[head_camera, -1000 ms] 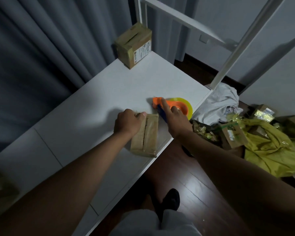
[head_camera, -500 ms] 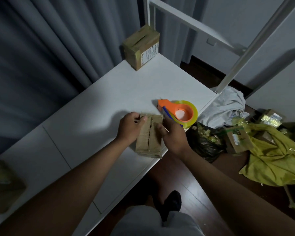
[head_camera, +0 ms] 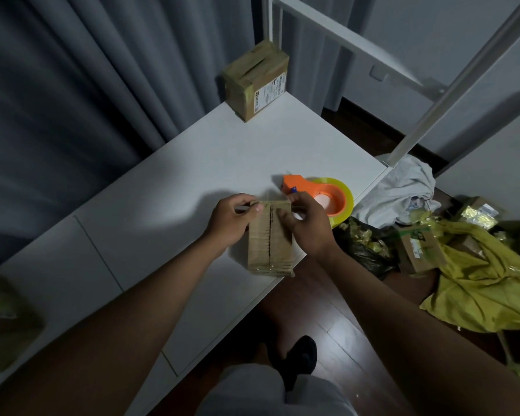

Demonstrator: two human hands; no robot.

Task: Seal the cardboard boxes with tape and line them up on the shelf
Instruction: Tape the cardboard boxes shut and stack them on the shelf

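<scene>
Both forearms reach in from the bottom corners toward the middle of the view and meet over a small cardboard box (head_camera: 270, 241) lying flat at the near edge of the white shelf (head_camera: 150, 223), its centre seam running from twelve to six o'clock. The left hand (head_camera: 231, 219) sits at the box's ten o'clock corner, fingers curled over the far end and thumb laid on the top face, gripping it. The right hand (head_camera: 308, 225) closes on the box's two o'clock corner, its thumb pressed on the top flap beside the seam and its fingers wrapped over the right side. Just beyond the right hand, at its one o'clock, one tape dispenser (head_camera: 318, 196) lies on the shelf, orange-bodied with a yellowish roll. On the shelf two boxes can be counted: the one held, and a second cardboard box (head_camera: 257, 81) with a white label, standing well apart at twelve o'clock near the grey curtain (head_camera: 81, 85). On the dark floor at three o'clock lie a pile of yellow bags (head_camera: 487, 283), a white cloth (head_camera: 403, 190) and at least two more small cartons (head_camera: 418, 249); the heap hides any others.
</scene>
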